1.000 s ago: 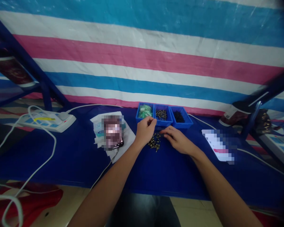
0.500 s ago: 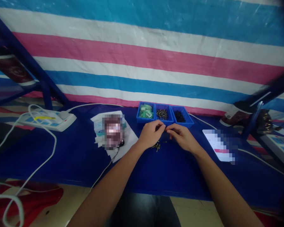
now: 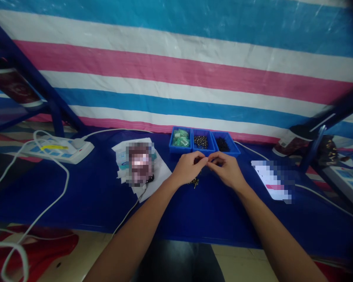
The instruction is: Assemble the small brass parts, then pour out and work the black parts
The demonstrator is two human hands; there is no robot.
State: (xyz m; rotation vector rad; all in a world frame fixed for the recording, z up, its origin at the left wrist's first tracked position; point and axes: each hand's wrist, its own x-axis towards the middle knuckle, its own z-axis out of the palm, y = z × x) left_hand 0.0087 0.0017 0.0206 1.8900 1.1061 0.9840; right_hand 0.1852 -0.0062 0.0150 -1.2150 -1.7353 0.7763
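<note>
On the blue table [image 3: 206, 219] the left hand [image 3: 188, 168] and right hand [image 3: 227, 169] come together at curled fingertips; whether either pinches anything cannot be told. Brass-coloured pieces [image 3: 195, 183] lie just nearer, blue bins [image 3: 180, 150] farther.

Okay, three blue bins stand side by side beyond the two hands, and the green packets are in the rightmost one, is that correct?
Wrong bin: the head view shows the green packets in the leftmost blue bin. The three bins do stand side by side beyond the left hand and right hand.
</note>
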